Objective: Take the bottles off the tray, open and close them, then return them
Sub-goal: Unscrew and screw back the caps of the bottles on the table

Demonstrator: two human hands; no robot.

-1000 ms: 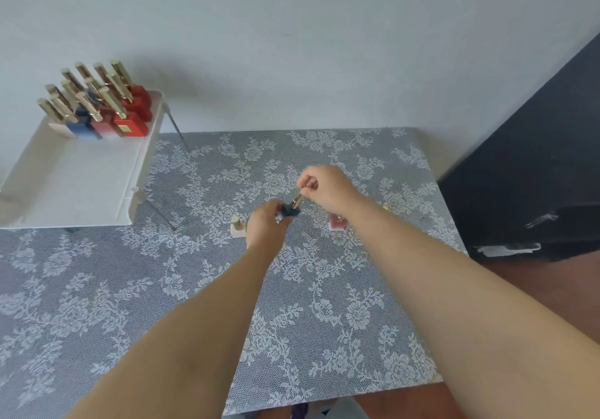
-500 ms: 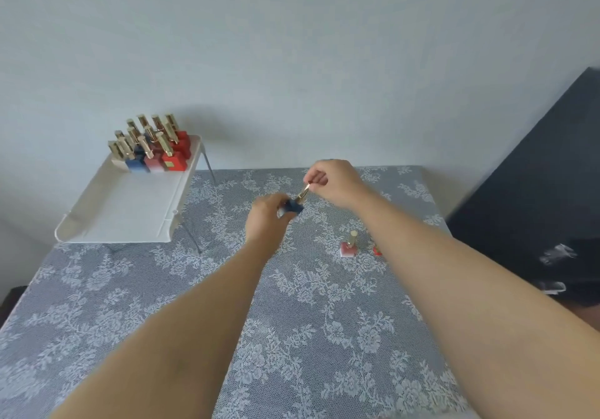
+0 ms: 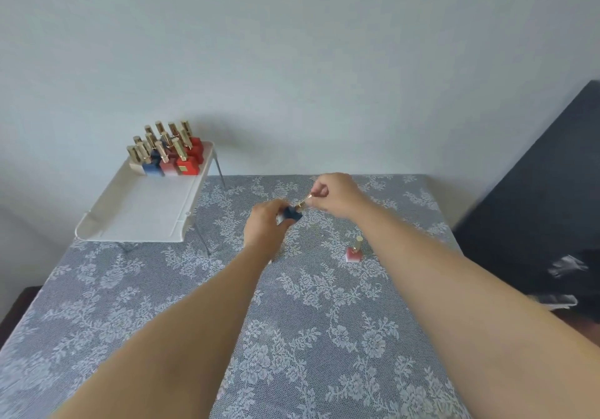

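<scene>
my left hand point(image 3: 264, 223) clamped the blue bottle point(image 3: 291, 213), my right hand point(image 3: 334, 192) pinching its gold cap point(image 3: 303, 201). one pink bottle point(image 3: 354, 253) stood off the tray point(image 3: 143, 214); the far-left cluster point(image 3: 165, 153) seemed untouched.

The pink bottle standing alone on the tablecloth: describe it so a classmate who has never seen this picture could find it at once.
Start at the grey lace tablecloth and look right of the two hands, beside the right forearm. There a small pink bottle with a tall gold cap stands upright. Unlike the bottles crowded on the white tray, it stands alone on the cloth.
</scene>
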